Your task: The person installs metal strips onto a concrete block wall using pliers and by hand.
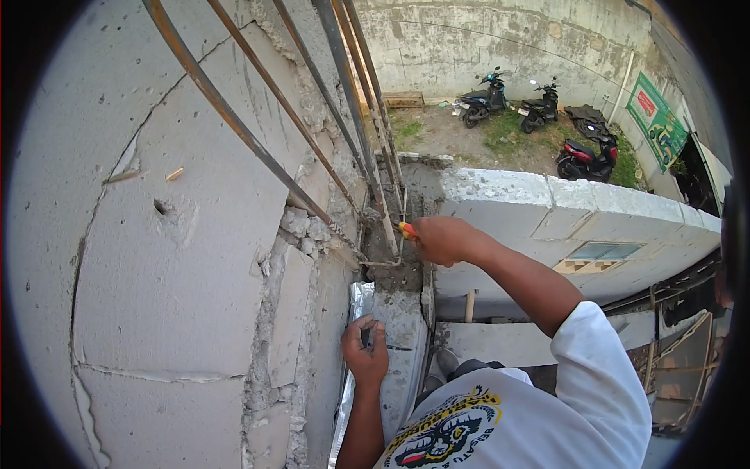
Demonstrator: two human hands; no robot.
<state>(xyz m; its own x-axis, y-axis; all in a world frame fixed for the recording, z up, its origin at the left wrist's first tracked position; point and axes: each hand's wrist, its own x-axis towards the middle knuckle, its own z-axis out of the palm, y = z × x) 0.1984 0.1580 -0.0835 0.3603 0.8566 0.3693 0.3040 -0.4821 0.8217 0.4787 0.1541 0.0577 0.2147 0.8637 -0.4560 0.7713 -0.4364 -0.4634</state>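
Note:
My right hand (441,240) is closed round the red and yellow handle of a tool (407,230), whose tip is among the steel bars at the column. Several rusty rebars (226,109) rise from the concrete gap, with a bent wire tie (383,263) round their foot. My left hand (366,348) is curled above the block ledge (400,313), thumb and fingers bent towards each other; whether it holds anything small cannot be made out. Beside and partly under it runs a silver foil strip (360,301) along the wall.
A large grey block wall (172,297) with cracks stands at the left. A white block wall (500,187) extends right from the column. Down below are parked motorbikes (488,102), a green banner (656,121) and a boundary wall (508,47). A pipe stub (470,305) stands below the wall.

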